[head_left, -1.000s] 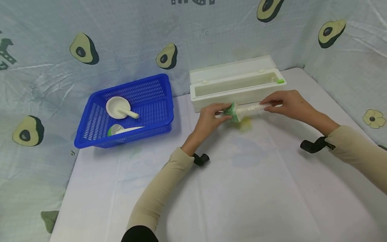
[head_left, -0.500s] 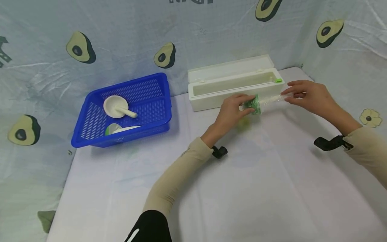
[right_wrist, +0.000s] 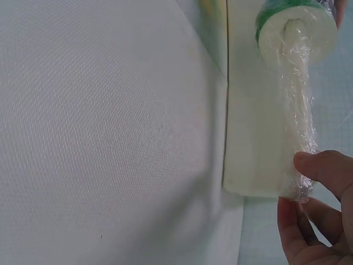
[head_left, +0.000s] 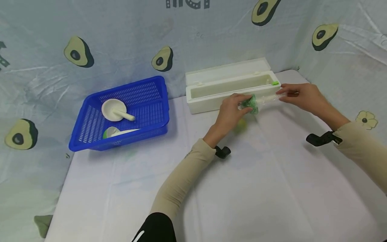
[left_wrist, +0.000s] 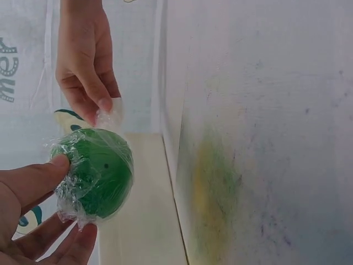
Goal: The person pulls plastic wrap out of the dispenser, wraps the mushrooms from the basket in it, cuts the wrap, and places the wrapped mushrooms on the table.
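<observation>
A ladle (head_left: 251,104), green outside its bowl and pale inside with a white handle, is wrapped in clear cling film and held between both hands. My left hand (head_left: 230,108) pinches the bowl end, with thumb and fingers at the bunched film in the left wrist view. At the other end, my right hand (head_left: 303,96) pinches the film-covered handle tip (right_wrist: 303,187). In the left wrist view the green bowl (left_wrist: 105,174) faces the camera and hides most of the handle. Just behind the ladle stands a long white box (head_left: 217,103) with its lid raised.
A bright green slider (head_left: 275,83) sits at the box's right end. To the left, a blue basket (head_left: 142,133) holds a white ladle (head_left: 113,110) and another green-and-white utensil (head_left: 112,131). A white cloth (head_left: 257,195) covers the table; printed fabric (head_left: 127,43) hangs behind.
Both hands have moved right with the wrapped ladle, mostly during the first half second. Since then the right hand has shifted slightly left. The basket and box stay in place.
</observation>
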`<state>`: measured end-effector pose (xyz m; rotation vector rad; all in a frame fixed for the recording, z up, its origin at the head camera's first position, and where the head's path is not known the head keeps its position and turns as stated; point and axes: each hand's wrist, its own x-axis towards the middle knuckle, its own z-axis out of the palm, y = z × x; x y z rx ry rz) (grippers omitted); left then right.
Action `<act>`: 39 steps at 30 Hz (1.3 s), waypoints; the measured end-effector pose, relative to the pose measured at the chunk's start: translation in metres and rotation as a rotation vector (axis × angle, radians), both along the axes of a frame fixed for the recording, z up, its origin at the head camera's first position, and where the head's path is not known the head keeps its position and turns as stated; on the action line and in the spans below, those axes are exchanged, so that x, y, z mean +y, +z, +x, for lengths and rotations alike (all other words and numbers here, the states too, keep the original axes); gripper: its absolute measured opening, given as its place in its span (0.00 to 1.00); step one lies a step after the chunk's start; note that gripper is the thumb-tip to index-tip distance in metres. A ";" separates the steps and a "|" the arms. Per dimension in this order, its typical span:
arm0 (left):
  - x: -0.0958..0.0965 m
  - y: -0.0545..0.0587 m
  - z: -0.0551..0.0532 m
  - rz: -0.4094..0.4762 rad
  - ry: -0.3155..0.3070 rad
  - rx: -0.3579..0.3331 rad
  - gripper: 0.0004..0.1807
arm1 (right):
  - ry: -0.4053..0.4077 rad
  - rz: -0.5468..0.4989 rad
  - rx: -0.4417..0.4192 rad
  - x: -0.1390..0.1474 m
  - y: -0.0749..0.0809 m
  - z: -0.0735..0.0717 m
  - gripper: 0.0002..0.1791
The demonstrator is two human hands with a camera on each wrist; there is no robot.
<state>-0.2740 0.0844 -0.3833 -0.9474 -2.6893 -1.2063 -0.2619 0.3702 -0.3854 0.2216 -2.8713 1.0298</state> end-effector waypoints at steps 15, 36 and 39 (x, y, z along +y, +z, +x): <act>-0.013 0.012 -0.005 -0.042 0.025 0.025 0.25 | 0.038 -0.005 -0.004 -0.018 -0.002 -0.013 0.16; 0.042 0.044 -0.033 -0.173 -0.019 0.114 0.25 | -0.155 -0.065 -0.003 0.038 0.021 0.027 0.24; 0.054 0.050 -0.036 -0.173 -0.033 0.053 0.26 | -0.211 -0.057 0.046 0.043 0.025 0.032 0.23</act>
